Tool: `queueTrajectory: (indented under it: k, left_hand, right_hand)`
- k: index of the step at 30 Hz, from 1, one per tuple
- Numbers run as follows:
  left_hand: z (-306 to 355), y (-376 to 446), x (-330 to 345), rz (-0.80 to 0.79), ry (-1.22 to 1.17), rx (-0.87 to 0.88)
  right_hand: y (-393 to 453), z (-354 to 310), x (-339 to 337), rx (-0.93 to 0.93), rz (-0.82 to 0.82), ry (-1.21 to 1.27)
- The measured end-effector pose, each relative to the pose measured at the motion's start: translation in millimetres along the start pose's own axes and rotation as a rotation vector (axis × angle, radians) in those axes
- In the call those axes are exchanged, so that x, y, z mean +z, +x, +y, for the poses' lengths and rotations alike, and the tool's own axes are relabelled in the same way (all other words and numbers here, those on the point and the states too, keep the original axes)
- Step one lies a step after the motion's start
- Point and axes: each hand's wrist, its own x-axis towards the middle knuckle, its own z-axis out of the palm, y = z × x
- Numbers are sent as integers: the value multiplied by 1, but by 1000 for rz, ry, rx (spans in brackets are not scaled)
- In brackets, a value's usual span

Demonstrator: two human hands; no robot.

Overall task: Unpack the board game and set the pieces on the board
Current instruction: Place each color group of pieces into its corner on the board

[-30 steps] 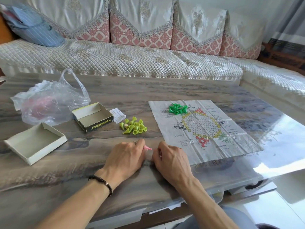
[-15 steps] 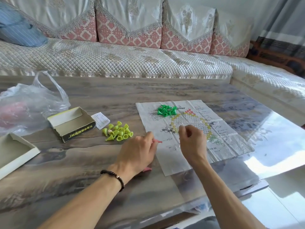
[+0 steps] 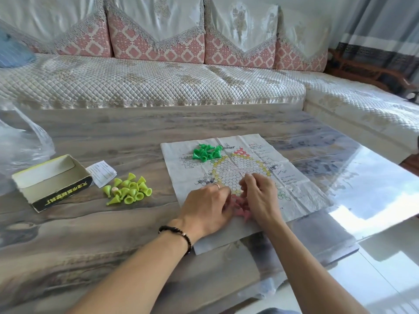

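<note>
The paper board (image 3: 297,189) lies flat on the table, printed with a hexagon grid. A heap of dark green pieces (image 3: 206,152) sits on its far left corner. Light green pieces (image 3: 128,189) lie in a pile on the table to the board's left. Both hands are over the board's near part. My left hand (image 3: 207,208) has its fingers curled around pink pieces (image 3: 240,207), which lie in a small heap between the hands. My right hand (image 3: 260,197) pinches what looks like a thin clear plastic bag (image 3: 233,174) just above the grid; blur hides the detail.
An open box half (image 3: 48,181) with black sides stands at the left, a folded paper slip (image 3: 101,172) beside it. A crumpled plastic bag (image 3: 21,141) lies at the far left edge. A quilted sofa (image 3: 158,85) runs behind the table (image 3: 113,234).
Both hands moved from the table's near edge onto the board, bringing the pink pieces with them. The right hand rose first, then came down beside the left.
</note>
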Motion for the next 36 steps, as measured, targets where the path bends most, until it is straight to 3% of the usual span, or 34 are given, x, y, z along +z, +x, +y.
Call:
queueTrajectory:
  k: [9,16,19,25,36]
  left_hand:
    - [-13,-17,-31,-31,-161,-32]
    - [-40,-66,-56,-3,-106,-133]
    - [-43,-93,-67,-3,-126,-164]
    - [-40,-126,-79,-122,-90,-123]
    - [-12,-72,-62,-60,-171,-121]
  right_hand:
    - [-13,-11,-23,-54,-210,13]
    - [-54,-16,-30,-206,-274,-374]
    - [-75,-19,-22,-334,-273,-503]
    - [-102,-26,-29,-333,-267,-547]
    - [-100,-19,-35,-310,-270,-675]
